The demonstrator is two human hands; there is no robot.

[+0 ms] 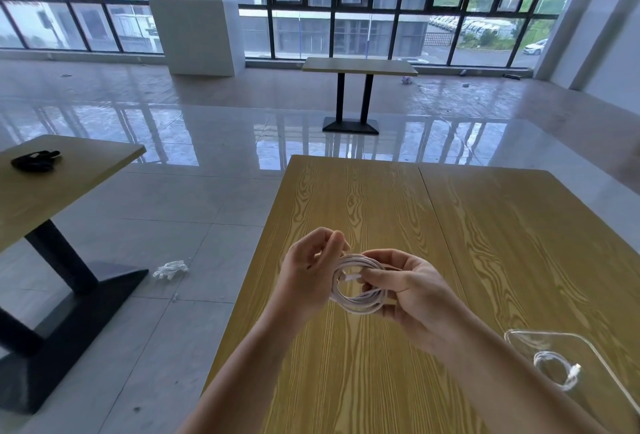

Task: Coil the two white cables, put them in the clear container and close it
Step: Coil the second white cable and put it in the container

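Observation:
A white cable (356, 302) wound into a round coil hangs above the wooden table (381, 212), held between both hands. My right hand (412, 291) grips the coil's right side with curled fingers. My left hand (311, 264) pinches the cable's end at the coil's top left. At the table's lower right stands the clear container (588, 347), lidless as far as I can see, with a second white cable (557, 369) coiled inside it and its plug lying at the front.
The table's left edge runs close beside my left forearm. A second table (69, 184) at the left carries a black object (34, 160). A third table (358, 66) stands by the windows. A crumpled clear wrapper (171, 269) lies on the tiled floor.

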